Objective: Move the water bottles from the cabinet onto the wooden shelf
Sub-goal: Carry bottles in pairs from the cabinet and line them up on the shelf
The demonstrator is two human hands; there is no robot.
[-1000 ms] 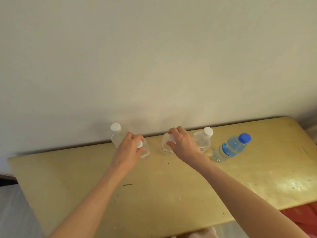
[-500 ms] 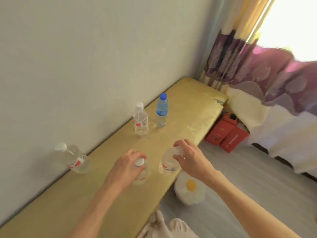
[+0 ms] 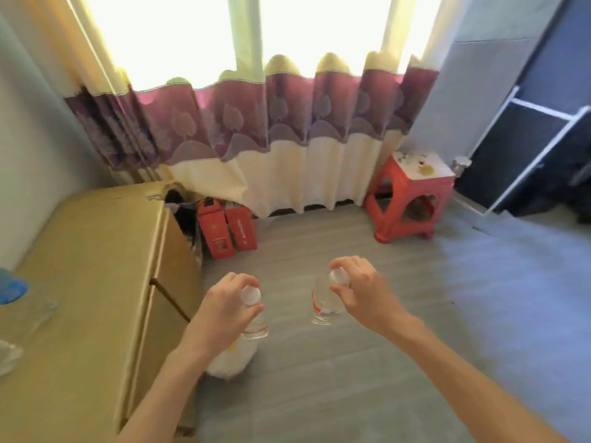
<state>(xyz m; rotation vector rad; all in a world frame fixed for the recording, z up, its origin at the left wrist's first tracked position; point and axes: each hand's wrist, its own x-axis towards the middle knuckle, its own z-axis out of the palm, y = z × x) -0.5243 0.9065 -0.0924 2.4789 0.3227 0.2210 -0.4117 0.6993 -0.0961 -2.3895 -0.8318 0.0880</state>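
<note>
My left hand (image 3: 225, 306) grips a clear water bottle (image 3: 256, 326) by its white-capped neck, hanging over the grey floor just right of the yellow cabinet (image 3: 96, 266). My right hand (image 3: 361, 287) pinches the white cap of a second clear bottle (image 3: 323, 306) with a red label, also held above the floor. At the far left edge of the cabinet top a blue-capped bottle (image 3: 11, 290) shows blurred, and part of another clear bottle (image 3: 8, 354) sits below it. No wooden shelf is in view.
A red plastic stool (image 3: 411, 199) stands by the curtain (image 3: 256, 129) at the right. Two red boxes (image 3: 228, 230) lean beside the cabinet's end. A white plush thing (image 3: 230, 359) lies on the floor under my left hand. A dark white-framed panel (image 3: 524, 155) leans at the far right.
Both hands have lifted their bottles off the cabinet top and carried them out over the floor. My view has swung right, from the wall to the window and the room.
</note>
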